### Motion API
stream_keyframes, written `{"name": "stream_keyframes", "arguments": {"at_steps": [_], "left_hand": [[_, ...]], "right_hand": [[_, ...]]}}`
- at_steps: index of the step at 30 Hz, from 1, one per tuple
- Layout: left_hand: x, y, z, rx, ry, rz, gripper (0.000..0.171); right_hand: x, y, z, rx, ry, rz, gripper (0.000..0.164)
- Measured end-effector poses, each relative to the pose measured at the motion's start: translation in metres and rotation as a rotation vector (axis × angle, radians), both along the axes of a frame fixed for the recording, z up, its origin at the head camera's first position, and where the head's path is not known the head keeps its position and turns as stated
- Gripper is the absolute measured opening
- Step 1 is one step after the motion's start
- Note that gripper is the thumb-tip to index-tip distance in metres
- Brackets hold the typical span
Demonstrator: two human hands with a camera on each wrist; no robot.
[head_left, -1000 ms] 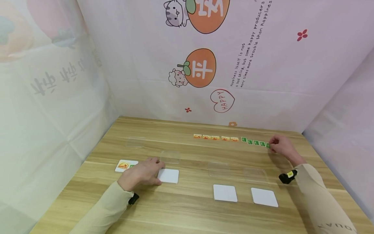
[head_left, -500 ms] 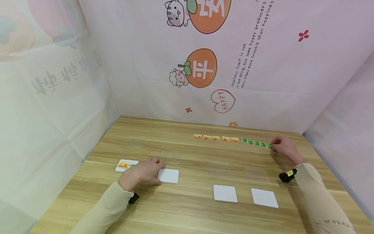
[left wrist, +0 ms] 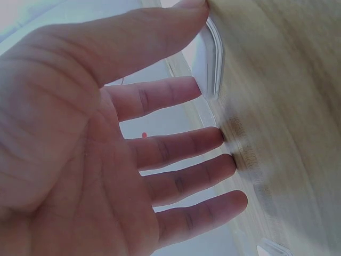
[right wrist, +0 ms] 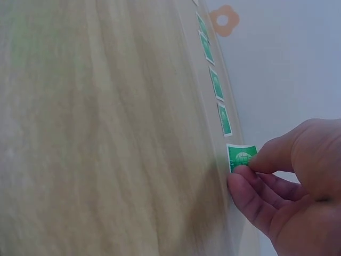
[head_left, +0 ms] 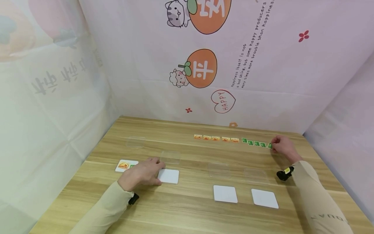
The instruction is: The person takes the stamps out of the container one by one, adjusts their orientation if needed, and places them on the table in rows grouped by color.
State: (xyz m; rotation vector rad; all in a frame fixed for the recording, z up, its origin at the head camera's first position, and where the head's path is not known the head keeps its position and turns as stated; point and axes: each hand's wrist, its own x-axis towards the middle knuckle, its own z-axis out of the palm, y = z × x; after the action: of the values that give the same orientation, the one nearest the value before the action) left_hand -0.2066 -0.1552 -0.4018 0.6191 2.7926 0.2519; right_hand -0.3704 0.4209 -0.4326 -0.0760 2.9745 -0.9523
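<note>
My right hand point(head_left: 284, 147) pinches a small green stamp point(right wrist: 241, 155) between thumb and fingers, at the right end of a row; the stamp shows a pale globe design and is lifted at an angle. My left hand point(head_left: 143, 174) rests on the table, its fingers rather straight. Its thumb and index finger touch the left edge of a stack of white cards point(head_left: 169, 176). Partly hidden by that hand lies a white card point(head_left: 118, 166) bearing an orange stamp point(head_left: 123, 165) and a green one.
Several green stamps point(head_left: 256, 143) and orange stamps point(head_left: 216, 138) line the back of the wooden table point(head_left: 187, 211). Clear plastic sleeves point(head_left: 170, 157) lie mid-table. Two more white card stacks point(head_left: 225, 194) sit front right. Printed cloth walls point(head_left: 146, 97) enclose the back and sides.
The right hand shifts very slightly right with the end green stamp, opening a small gap from its neighbour. The left hand stays still.
</note>
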Motion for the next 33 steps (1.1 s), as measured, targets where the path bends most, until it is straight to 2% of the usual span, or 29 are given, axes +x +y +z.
{"name": "stream_keyframes", "arguments": {"at_steps": [5,14,21,33], "left_hand": [[-0.001,0.0,-0.002,-0.001,-0.003,0.01,0.056],[-0.003,-0.001,-0.006,-0.008,0.012,0.0,0.056],[-0.004,-0.001,-0.006,-0.017,0.009,0.005,0.057],[-0.004,-0.002,-0.007,-0.012,0.006,0.007,0.057]], "right_hand": [[-0.003,0.0,-0.002,0.062,0.045,0.005,0.02],[-0.007,0.001,-0.006,0.123,0.049,0.006,0.016],[-0.011,-0.001,-0.007,0.181,0.108,0.028,0.015],[-0.012,-0.002,-0.009,0.199,0.115,0.013,0.018]]}}
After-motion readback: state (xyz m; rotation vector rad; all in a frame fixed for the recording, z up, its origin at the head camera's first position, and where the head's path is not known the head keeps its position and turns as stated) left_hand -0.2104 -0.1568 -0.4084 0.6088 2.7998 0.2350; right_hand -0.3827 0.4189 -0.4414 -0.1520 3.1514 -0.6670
